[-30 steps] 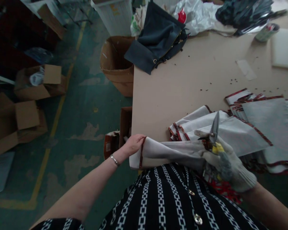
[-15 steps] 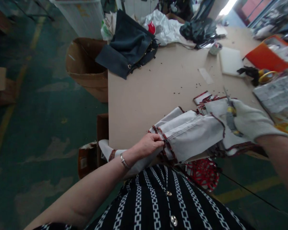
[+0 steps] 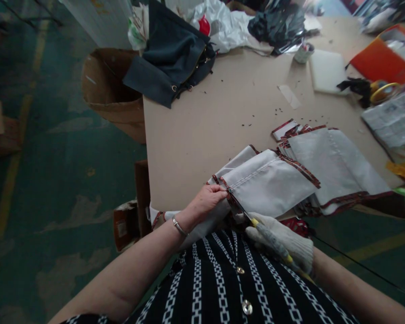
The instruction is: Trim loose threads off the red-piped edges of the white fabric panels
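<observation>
My left hand (image 3: pixel 207 200), bare with a bracelet at the wrist, pinches the brown-trimmed edge of a white fabric piece (image 3: pixel 261 182) near the table's front edge. My right hand (image 3: pixel 280 238), in a white knitted glove, is closed around what look like scissors (image 3: pixel 272 240) with a grey and yellow grip. Their thin dark blades point up and left, and the tip meets the trim right beside my left fingertips. To the right lies a stack of similar white pieces (image 3: pixel 334 164) with brown trim. Fingers partly hide the pinched edge.
A dark fabric bag (image 3: pixel 172 54) hangs over the table's (image 3: pixel 189 135) back left corner, beside a brown open carton (image 3: pixel 114 108). Plastic bags (image 3: pixel 222 27), a white block (image 3: pixel 329 72), a roll of yellow tape (image 3: pixel 384 93) and an orange box (image 3: pixel 384 54) stand farther back and right.
My right hand has come from the stack on the right, leftward and toward my body, bringing the scissors' tip to the trim. My left hand keeps its pinch.
</observation>
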A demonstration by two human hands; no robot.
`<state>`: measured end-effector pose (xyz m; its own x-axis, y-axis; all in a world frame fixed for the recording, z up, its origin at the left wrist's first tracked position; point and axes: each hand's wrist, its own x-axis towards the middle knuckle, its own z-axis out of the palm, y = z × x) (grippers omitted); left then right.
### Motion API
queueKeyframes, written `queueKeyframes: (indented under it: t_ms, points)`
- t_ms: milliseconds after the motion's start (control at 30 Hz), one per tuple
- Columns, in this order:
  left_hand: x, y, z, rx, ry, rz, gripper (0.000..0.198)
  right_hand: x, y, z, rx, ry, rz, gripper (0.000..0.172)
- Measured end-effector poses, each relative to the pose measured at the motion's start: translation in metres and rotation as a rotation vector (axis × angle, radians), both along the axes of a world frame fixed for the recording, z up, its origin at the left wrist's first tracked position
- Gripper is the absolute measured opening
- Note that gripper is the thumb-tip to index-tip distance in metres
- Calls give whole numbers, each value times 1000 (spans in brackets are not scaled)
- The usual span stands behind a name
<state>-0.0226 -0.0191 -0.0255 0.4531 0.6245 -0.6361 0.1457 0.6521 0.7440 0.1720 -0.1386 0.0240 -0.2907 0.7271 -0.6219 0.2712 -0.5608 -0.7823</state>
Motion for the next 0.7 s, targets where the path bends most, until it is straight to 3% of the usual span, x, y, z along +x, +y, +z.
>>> queueKeyframes:
  t_ms: [167,500,700]
  points:
    - [1,-1,-3,33,10,-12,8,-5,7,-5,-15,10,4,43]
    - [0,-1,-5,46,13,-23,10,-21,13,-39,64,-65,-55,41]
    - [-1,-2,-6,77,-19,-20,11,-18,14,-31,47,-50,-81,41]
